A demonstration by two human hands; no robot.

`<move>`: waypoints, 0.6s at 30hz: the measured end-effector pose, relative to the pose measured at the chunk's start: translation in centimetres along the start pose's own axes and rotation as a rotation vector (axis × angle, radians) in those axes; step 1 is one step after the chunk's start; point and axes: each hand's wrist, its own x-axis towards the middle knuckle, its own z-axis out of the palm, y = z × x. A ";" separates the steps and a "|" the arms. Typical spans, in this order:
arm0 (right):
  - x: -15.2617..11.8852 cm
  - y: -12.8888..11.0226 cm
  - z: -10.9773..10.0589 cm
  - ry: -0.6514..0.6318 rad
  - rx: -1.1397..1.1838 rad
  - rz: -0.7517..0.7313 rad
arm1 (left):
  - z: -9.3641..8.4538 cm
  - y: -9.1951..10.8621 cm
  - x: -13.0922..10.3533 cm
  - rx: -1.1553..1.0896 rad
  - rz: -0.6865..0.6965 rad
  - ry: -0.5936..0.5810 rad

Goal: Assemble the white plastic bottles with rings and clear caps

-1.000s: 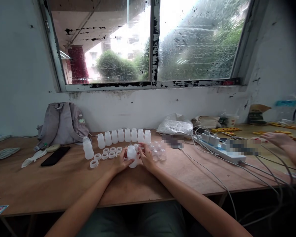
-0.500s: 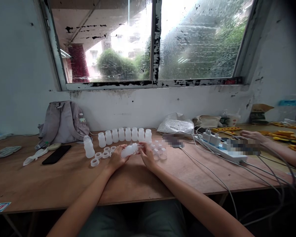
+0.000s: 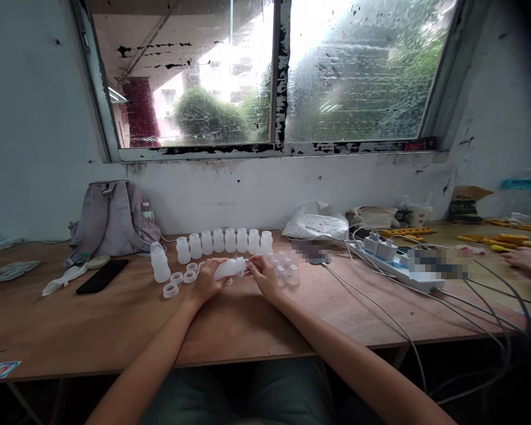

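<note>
A frosted white baby bottle (image 3: 224,270) lies nearly level above the table, neck to the right. My left hand (image 3: 207,280) is closed around its body. At the neck end, the fingers of my right hand (image 3: 262,274) pinch a small clear teat, partly hidden by the fingertips. Several clear teats (image 3: 293,275) stand just right of my right hand. White screw rings (image 3: 170,290) lie left of my left hand, some partly behind it. One capped bottle (image 3: 160,264) stands farther left. Behind, several open bottles (image 3: 218,241) form a row.
A grey backpack (image 3: 115,221), a black phone (image 3: 102,277) and a white cloth-like item (image 3: 64,280) are at left. At right lie a plastic bag (image 3: 316,223), a power strip (image 3: 396,268) and trailing cables. Another person's hand (image 3: 528,260) is at far right.
The bottle in my hands has tilted to lie more level, its neck turned toward my right fingers. The other person's hand has drawn back to the right.
</note>
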 end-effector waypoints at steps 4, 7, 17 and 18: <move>0.0 -0.2 0.0 0.010 0.012 0.014 | 0.1 -0.3 -0.1 0.039 0.002 -0.001; 0.0 -0.2 0.0 0.012 0.017 0.034 | 0.1 -0.3 0.0 0.057 0.002 0.001; 0.0 -0.4 0.0 0.030 -0.007 0.081 | -0.2 -0.1 0.1 0.077 0.006 0.009; 0.0 -0.4 0.0 0.030 -0.030 0.079 | -0.2 -0.1 0.0 0.078 0.007 0.008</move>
